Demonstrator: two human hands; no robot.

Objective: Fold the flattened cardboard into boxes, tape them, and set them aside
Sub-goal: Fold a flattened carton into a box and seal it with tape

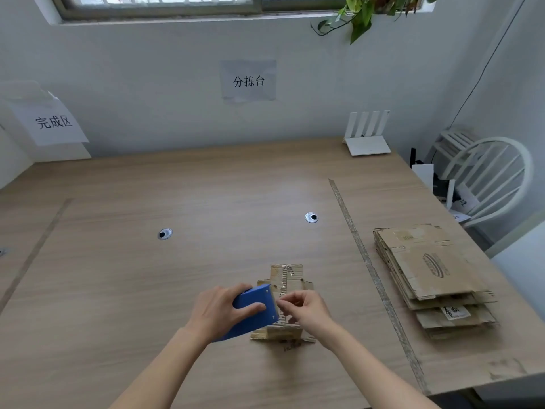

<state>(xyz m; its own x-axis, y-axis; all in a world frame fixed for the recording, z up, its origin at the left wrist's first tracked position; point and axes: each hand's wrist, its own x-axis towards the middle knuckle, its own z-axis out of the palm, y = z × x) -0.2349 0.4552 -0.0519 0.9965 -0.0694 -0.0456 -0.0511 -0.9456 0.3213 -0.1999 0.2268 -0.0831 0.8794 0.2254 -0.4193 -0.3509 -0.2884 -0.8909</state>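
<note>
Left hand [224, 309] grips blue tape dispenser [255, 312]; right hand [306, 309] pinches tape over box [284, 290].

A pale wall [177, 84] rises behind the wooden table [177, 187]; above it a window [159, 2], a white chair [489, 175] at its right.

One box [286, 278], one dispenser [253, 312] (flats uncountable) [433, 276].

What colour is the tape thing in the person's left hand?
Blue. The tape dispenser in the left hand shows in the head view.
</note>
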